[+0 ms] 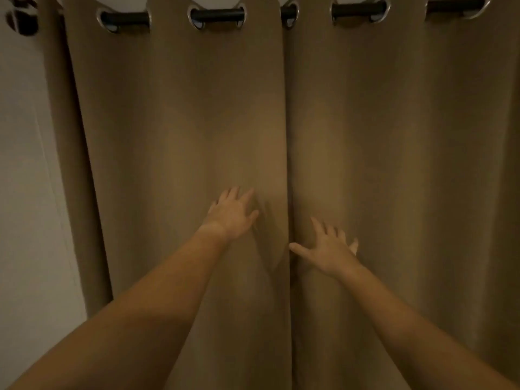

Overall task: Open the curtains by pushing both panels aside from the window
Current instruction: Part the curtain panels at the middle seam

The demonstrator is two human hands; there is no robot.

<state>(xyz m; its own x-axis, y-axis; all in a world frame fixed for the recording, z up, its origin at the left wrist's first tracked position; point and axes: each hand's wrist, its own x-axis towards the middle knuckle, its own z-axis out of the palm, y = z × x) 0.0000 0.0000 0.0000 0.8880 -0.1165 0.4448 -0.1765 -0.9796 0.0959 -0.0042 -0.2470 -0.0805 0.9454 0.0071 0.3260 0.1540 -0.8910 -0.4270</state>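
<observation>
The fingers [236,194] of the left hand [230,218] are spread flat, holding nothing, pressed on the left curtain [174,130]. The right hand [327,250] is spread flat too, on the right curtain [394,150], its thumb by the middle gap [287,164]. Both brown curtains hang shut in front, side by side, from rings on a black rod [216,15] up high. No window shows yet, so I think the pushing is all still to do. I see no words anywhere.
</observation>
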